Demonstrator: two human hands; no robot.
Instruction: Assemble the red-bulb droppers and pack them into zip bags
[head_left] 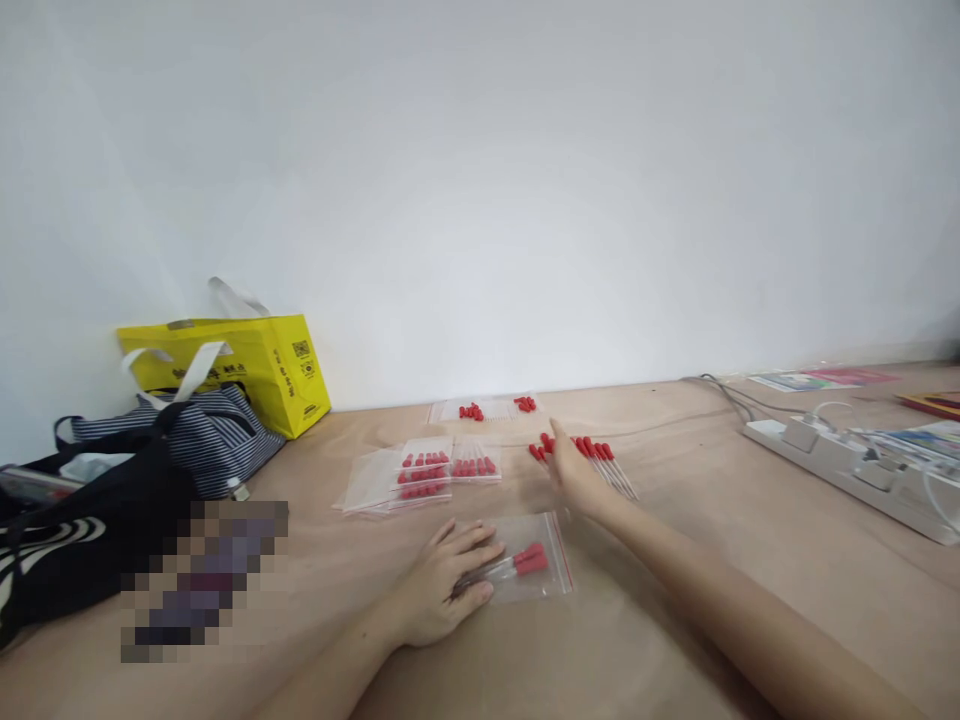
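Note:
My left hand [450,583] lies with spread fingers on a clear zip bag [517,530]. Inside this bag are glass droppers with red rubber bulbs [531,560]; their stems run under my fingers. My right hand [576,470] is over a row of loose droppers with red bulbs [604,452], at its left part. One finger stretches away from me; the others are partly hidden, and I see nothing held. Beyond my left hand, overlapping clear zip bags [367,480] lie with short rows of red bulbs [424,475] showing. Another bag [475,468] adjoins them on the right.
Near the wall, clear bags [495,408] hold two clusters of red bulbs. A yellow bag [292,370], a striped bag [217,430] and a black bag [97,540] stand left, beside a blurred-out patch. A white power strip [840,470] with cables lies right.

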